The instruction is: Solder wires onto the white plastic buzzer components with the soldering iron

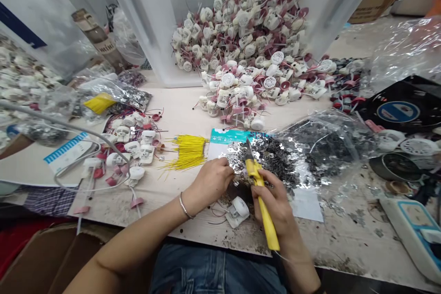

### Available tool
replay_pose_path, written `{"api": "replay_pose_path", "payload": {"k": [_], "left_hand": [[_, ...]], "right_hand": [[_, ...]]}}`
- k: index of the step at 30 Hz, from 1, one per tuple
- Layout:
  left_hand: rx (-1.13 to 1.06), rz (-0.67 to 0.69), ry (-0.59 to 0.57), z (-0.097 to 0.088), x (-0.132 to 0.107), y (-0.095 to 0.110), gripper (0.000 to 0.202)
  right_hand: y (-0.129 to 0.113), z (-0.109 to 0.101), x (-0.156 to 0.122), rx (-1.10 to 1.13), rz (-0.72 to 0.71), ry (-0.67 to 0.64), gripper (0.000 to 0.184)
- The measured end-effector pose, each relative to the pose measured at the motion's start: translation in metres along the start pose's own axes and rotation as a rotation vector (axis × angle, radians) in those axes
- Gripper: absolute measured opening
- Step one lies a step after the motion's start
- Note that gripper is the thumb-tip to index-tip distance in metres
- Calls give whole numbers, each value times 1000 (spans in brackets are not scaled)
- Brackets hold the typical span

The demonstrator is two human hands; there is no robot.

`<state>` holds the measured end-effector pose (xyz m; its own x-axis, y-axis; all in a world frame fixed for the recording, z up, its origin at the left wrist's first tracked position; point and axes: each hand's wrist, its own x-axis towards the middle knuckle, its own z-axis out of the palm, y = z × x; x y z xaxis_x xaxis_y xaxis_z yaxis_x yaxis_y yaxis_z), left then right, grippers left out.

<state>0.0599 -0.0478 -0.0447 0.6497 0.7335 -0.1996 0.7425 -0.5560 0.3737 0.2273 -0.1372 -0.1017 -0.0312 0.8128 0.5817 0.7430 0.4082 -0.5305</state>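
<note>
A seated person's bare arms reached in from the bottom of the view and met over a stained, pale wooden table point(347, 234). The left arm point(138, 239) lay low and long across the frame, with a silver bangle point(185, 206) at the wrist. The left hand point(210, 181) bent downward, and the right hand point(275, 206) rose from below with its wrist lifted.

The table was crowded. Directly ahead stood a clear plastic bin point(148, 18), heaped with white and pink wired parts point(241, 27) that also spilled across the wood. Left of the hands lay more of these parts, along with a bundle of yellow wires point(188, 151). To the right, a clear bag point(330, 147) held small silver metal pieces, some scattered on a sheet of paper point(306, 204). A white and blue power strip point(411, 229) sat at the right edge.

The right grip was clamped around the handle of a yellow soldering iron point(264, 218), its dark tip slanting up and away, over the silver pieces. The left grip's fingers were curled close together above a dark, littered patch of table; whether they pinched anything was hidden. A white plastic part point(237, 211) with thin wires lay just below both hands.
</note>
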Motion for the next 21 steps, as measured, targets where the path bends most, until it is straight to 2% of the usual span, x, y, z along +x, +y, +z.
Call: {"api": "replay_pose_path", "payload": {"k": [3, 6, 8, 10, 15, 18, 21], "left_hand": [[-8, -11, 56, 1, -2, -3, 18], [-18, 87, 106, 9, -2, -1, 14], [31, 197, 78, 13, -1, 3, 16], [66, 251, 8, 14, 0, 6, 18], [-51, 101, -45, 3, -1, 6, 16], [-48, 89, -75, -1, 0, 3, 10], [-7, 68, -46, 0, 4, -1, 13]], "right_hand": [[-11, -11, -12, -22, 49, 114, 19], [-24, -18, -22, -12, 158, 206, 15], [-31, -21, -24, -8, 206, 260, 15], [-36, -24, -24, -15, 226, 291, 15], [-37, -31, -26, -5, 223, 297, 15], [-34, -30, -29, -1, 222, 282, 14], [-32, -27, -31, 31, 190, 246, 14]]}}
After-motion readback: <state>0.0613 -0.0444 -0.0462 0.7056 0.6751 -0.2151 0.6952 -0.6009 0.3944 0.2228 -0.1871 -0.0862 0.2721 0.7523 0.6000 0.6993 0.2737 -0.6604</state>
